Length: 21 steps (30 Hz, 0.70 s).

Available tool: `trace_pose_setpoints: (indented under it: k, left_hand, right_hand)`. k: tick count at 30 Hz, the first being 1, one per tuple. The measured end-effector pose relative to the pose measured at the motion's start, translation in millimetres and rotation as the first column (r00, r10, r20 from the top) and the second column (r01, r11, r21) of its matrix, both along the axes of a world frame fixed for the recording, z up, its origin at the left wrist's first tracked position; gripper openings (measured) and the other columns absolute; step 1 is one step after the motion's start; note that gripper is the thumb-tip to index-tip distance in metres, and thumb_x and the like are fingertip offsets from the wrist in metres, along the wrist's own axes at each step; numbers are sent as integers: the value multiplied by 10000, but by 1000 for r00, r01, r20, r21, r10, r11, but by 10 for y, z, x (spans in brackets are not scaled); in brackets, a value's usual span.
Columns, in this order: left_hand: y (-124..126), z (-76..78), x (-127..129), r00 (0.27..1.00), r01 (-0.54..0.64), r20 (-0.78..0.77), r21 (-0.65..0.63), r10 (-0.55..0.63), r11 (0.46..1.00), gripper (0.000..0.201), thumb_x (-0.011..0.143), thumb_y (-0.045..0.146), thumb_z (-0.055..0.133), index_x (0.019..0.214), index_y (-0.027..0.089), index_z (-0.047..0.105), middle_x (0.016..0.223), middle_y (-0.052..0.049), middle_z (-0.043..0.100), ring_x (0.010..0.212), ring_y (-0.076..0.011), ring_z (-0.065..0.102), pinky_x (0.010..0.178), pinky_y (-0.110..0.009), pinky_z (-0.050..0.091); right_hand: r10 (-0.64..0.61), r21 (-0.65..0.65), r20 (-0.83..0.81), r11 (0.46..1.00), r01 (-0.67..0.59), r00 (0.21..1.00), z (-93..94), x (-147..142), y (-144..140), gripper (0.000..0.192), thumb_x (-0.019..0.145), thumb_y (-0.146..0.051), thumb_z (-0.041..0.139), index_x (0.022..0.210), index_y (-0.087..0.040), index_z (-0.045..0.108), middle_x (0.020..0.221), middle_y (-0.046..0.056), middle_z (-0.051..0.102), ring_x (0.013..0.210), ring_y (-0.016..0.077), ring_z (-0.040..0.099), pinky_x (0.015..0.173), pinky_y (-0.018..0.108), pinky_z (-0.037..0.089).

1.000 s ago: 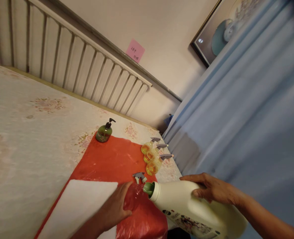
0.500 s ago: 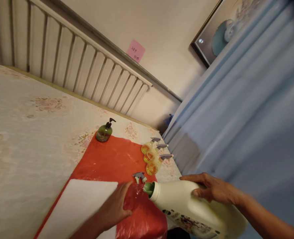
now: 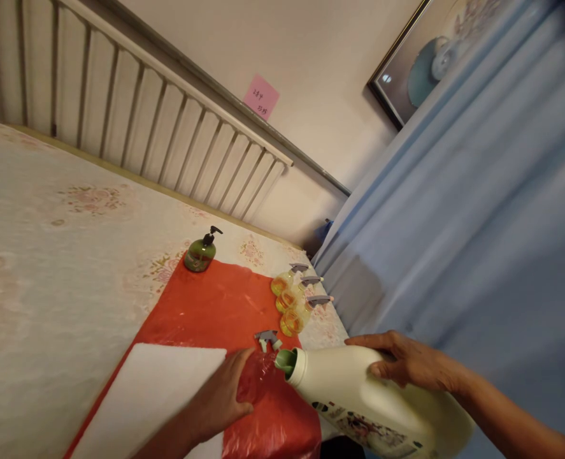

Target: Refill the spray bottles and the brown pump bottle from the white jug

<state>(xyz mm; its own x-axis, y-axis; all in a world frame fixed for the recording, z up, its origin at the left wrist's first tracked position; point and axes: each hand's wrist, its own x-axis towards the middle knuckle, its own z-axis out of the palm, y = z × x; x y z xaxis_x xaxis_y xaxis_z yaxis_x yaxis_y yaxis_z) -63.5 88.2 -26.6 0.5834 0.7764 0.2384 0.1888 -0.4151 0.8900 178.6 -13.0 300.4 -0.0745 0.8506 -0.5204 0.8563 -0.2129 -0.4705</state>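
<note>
Smooth cream plastic detergent jug (image 3: 358,398) tipped on its side, green spout pointing left over glossy red plastic sheet (image 3: 215,312), right hand (image 3: 404,363) gripping its top, left hand (image 3: 222,398) clasping something hidden at the spout.

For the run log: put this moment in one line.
right hand: holds tilted white jug, open spout toward left | left hand: on red plastic sheet by spout | loose spray head beside | three yellow spray bottles behind

A home bedroom: flowered mattress (image 3: 48,255), padded headboard (image 3: 120,108), blue curtain (image 3: 478,223), framed picture (image 3: 420,57)
</note>
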Motion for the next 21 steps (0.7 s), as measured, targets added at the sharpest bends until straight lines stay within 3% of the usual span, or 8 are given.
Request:
trace_pose_setpoints:
  k: [21]
  left_hand:
    - [-15, 90, -23, 1000, 17, -14, -6, -17, 1000, 893, 593, 174, 635, 1424, 238, 315, 1477, -75, 408, 1364, -256, 372, 1159, -372, 290]
  right_hand:
    - [4, 2, 17, 1000, -4, 1000, -2, 16, 17, 641, 811, -514, 637, 1373, -233, 512, 977, 56, 679, 683, 134, 554, 478, 174, 371]
